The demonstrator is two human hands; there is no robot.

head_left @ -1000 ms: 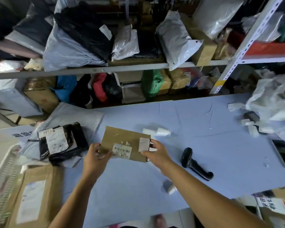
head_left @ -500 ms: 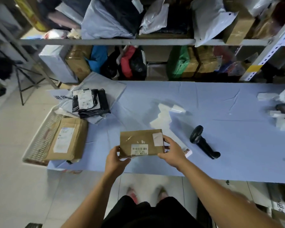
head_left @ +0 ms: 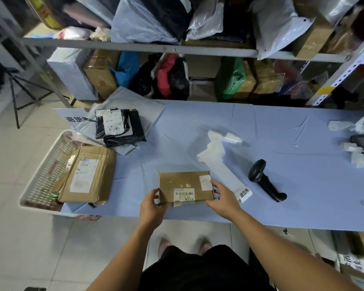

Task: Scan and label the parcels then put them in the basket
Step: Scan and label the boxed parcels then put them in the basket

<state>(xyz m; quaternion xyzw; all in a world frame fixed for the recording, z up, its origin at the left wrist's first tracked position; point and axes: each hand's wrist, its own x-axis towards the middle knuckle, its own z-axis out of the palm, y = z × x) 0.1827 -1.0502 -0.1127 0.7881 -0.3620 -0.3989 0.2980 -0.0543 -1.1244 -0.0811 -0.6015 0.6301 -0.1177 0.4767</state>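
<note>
A flat brown cardboard parcel (head_left: 185, 185) sits just below the middle of the frame, over the near edge of the blue worktop (head_left: 282, 127). Both hands hold it level, printed side up. Whether its underside rests on the worktop or hangs just above it cannot be told.

The left grip (head_left: 150, 206) pinches the parcel's left end, with the thumb on the top face and the fingers tucked out of sight beneath. The right grip (head_left: 223, 198) closes round the right end, its fingers lying loosely curved against that edge and the thumb at the near corner.

A barcode label (head_left: 184, 194) lies along the near side of the top face, and a small white sticker (head_left: 205, 182) sits at the far right corner.

The parcel looks thin, stiff and light. The board keeps its shape between two end holds and shows no sag. Glossy tape across the top probably makes that face slick, so the cut cardboard edges are the better purchase. Taking hold at the short ends, as now, keeps the barcode clear of fingers. One hand at an end should probably carry it.

The white basket (head_left: 23, 198) is at the left of the frame, off the end of the worktop. It already holds a large cardboard envelope (head_left: 88, 173). The black handheld scanner (head_left: 265, 181) lies to the right, near the right grip.
</note>
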